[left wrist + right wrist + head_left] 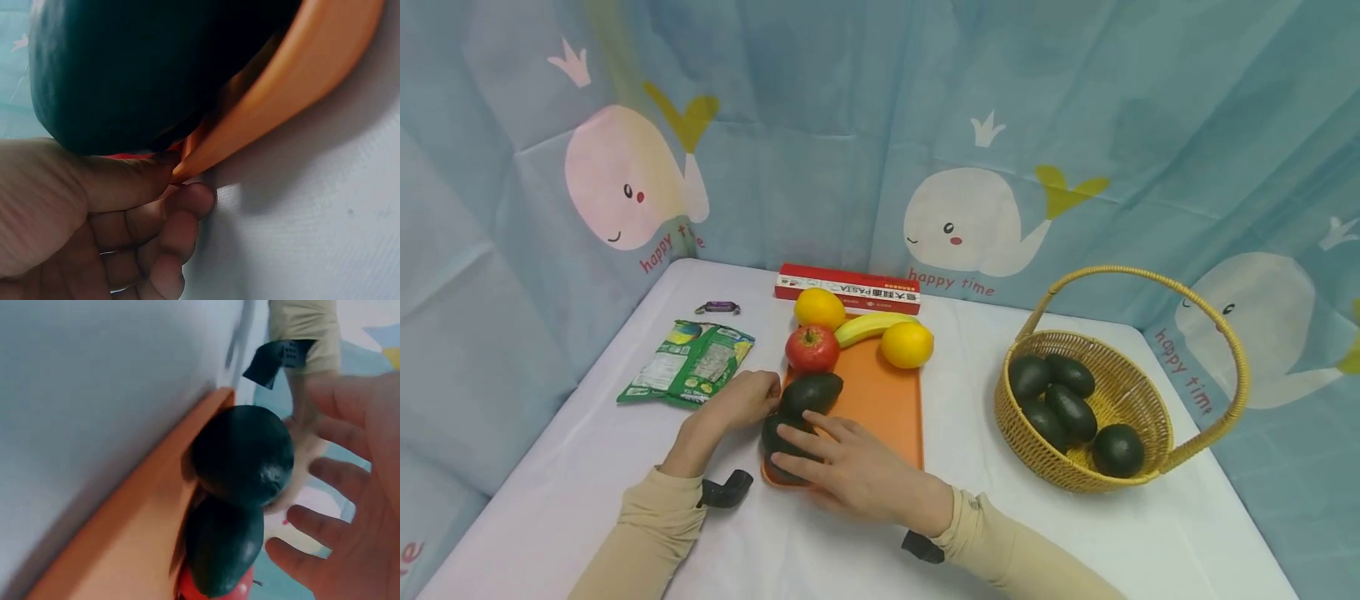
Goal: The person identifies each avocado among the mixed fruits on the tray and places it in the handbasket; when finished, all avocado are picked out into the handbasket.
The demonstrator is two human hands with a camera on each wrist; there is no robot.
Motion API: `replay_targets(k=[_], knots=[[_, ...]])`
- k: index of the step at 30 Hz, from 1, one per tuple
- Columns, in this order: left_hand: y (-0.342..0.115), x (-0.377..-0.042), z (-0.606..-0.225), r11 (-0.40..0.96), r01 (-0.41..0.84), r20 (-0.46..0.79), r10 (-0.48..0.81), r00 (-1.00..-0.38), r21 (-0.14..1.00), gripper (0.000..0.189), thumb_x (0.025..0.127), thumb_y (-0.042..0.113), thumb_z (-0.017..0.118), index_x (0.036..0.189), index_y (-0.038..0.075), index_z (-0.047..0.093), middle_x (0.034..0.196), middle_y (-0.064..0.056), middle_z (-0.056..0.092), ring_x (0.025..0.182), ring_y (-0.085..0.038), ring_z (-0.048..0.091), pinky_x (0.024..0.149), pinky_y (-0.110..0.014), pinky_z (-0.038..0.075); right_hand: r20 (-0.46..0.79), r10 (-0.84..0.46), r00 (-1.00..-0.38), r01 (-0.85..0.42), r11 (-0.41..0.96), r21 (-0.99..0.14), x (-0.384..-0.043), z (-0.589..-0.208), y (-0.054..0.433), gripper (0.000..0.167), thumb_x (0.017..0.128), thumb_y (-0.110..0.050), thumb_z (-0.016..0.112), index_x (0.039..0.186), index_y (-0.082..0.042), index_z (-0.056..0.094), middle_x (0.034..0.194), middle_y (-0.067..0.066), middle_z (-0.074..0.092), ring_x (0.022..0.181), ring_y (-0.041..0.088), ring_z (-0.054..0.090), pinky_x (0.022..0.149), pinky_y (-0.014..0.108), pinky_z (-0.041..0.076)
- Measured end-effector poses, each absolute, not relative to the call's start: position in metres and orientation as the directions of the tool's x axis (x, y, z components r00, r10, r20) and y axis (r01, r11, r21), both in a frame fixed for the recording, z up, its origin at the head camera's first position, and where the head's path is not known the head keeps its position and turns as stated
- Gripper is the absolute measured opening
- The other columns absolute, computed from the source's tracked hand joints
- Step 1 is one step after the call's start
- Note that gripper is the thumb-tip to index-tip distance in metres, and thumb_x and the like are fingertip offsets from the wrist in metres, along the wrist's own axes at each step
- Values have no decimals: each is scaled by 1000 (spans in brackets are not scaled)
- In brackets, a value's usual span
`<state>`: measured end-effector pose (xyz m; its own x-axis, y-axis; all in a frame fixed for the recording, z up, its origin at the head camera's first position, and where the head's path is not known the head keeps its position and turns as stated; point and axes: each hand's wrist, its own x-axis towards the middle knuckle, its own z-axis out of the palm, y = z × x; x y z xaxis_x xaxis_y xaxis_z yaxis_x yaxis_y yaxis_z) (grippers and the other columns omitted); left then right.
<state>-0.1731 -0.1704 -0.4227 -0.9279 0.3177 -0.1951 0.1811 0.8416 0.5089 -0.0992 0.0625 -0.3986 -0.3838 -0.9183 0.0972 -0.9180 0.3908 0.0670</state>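
Observation:
My left hand (741, 404) is at the left edge of an orange tray (883, 396). In the left wrist view its thumb lies over the tray's rim (269, 109) and the fingers curl beneath, pinching it. Two dark green avocados lie along the tray's left side: a rear avocado (811, 393) and a front avocado (775, 437). Over the front one spreads my right hand (861, 471), its fingers parted and relaxed. From the right wrist this hand (356, 506) shows a gap between its fingertips and the avocados.
A pomegranate (812, 349), two yellow lemons (907, 345) and a banana (872, 327) lie at the tray's far end. Behind stands a red pasta box (850, 287). Left are a green snack bag (692, 362) and purple candy (720, 307); right, a wicker basket (1078, 479) holds several avocados.

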Motion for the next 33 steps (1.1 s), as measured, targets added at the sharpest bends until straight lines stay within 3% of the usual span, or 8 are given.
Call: replay_targets(k=[4,10,17,23,28,33], knots=[[-170,-172,-422,842,166,-211,311,-927,514,10,92,10,58,84,5,59,71,-4,54,65,-16,49,60,-28,39,48,-925,-377,-925,379,35,-97,-401,57,55,92,-42,64,142,-27,47,155,2,37,143,29,38,113,39,38],[-170,-172,-421,839,167,-201,309,-929,518,11,92,10,57,82,6,58,70,-3,57,65,-16,50,60,-27,39,125,-887,-445,-885,457,91,-96,-402,56,54,89,-39,69,139,-29,51,135,7,46,121,21,51,107,35,44],[-171,-172,-423,839,193,-180,322,-929,509,11,91,9,56,81,6,57,70,-3,57,64,-16,49,59,-27,38,147,-873,-465,-870,481,109,-100,-407,56,46,89,-35,69,132,-27,52,145,5,46,126,26,52,99,36,50],[-172,-172,-424,835,199,-165,324,-932,513,13,90,10,57,78,6,56,66,-2,57,62,-15,49,58,-27,37,195,-860,-472,-860,498,111,-101,-410,61,44,84,-33,76,119,-22,52,131,3,51,112,22,59,95,33,52],[-171,-171,-424,832,205,-169,333,-928,515,15,91,12,60,77,7,56,65,-1,58,62,-14,49,59,-26,37,217,-809,-547,-829,559,-5,-103,-411,81,52,78,-32,81,120,-20,53,126,4,53,106,19,60,93,30,52],[-171,-174,-421,831,197,-189,337,-922,520,17,92,14,62,78,7,56,65,-2,57,61,-14,48,58,-26,37,380,-630,-677,-724,663,-191,-109,-393,133,56,72,-24,79,121,-13,54,124,6,56,106,18,59,90,32,53]])
